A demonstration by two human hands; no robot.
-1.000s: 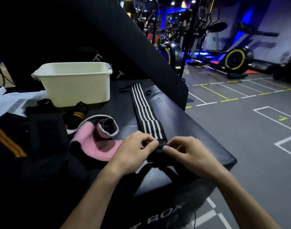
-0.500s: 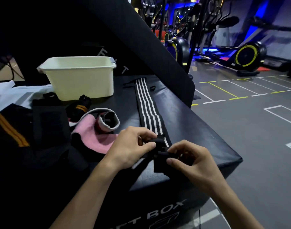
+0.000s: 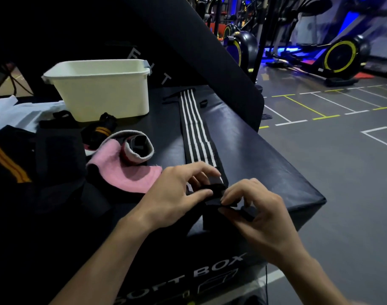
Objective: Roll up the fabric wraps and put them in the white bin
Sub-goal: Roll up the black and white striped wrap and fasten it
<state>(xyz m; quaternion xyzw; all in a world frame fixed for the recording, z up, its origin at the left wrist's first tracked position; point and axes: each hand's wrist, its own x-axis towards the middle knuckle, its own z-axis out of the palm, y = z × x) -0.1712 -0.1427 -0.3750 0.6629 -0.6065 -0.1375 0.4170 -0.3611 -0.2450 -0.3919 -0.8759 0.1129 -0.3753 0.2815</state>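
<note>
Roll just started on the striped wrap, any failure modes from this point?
1. The striped wrap lies long and flat; rolling could skew off-axis and telescope.
2. Both the left hand and right hand pinch the near end at the soft box edge; a slip might drop it.
3. The pink wrap lies close and could snag.
</note>
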